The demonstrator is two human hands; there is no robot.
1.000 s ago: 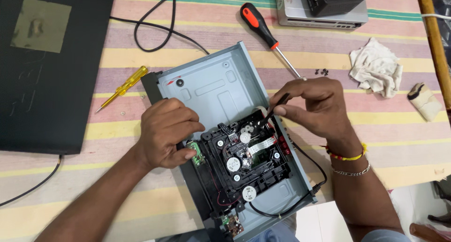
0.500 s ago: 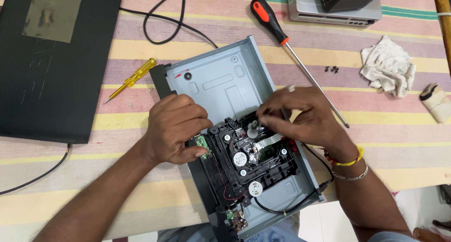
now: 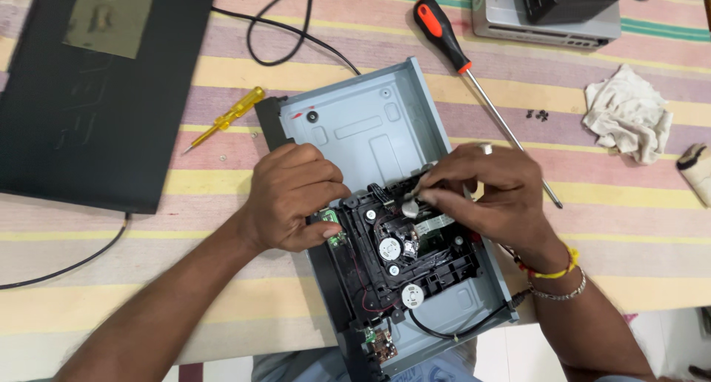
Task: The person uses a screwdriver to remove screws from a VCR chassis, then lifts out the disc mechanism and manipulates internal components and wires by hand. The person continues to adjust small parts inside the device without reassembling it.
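- On the striped pastel tablecloth (image 3: 615,226), in the head view, lies an opened grey-blue sheet-metal chassis tray (image 3: 370,134), its long side running from upper left to lower right; everything below is placed relative to this tray.
- In the tray's lower half sits a black plastic disc-drive mechanism (image 3: 415,256) with white gears and thin red wires.
- The left hand (image 3: 292,197) rests on the tray's left rim, fingers curled shut against the mechanism's edge and a small green circuit board (image 3: 335,230), bracing it.
- The right hand (image 3: 485,193) reaches in from the tray's right side, fingertips pinched closed on a small pale part (image 3: 409,206) at the top of the mechanism; what the part is cannot be told.
- Judged from its look, the mechanism is light but fragile: thin plastic, fine wires and a flat ribbon. It would best be held by its stiff black frame, not by the gears or wires. The tray is stiff, with thin edges.
- Just beyond the tray's upper right corner lies a long screwdriver with a red-and-black handle (image 3: 441,30).
- Left of the tray lie a small yellow screwdriver (image 3: 229,115) and a flat black cover panel (image 3: 81,93).
- Well to the right lies a crumpled white cloth (image 3: 626,115).
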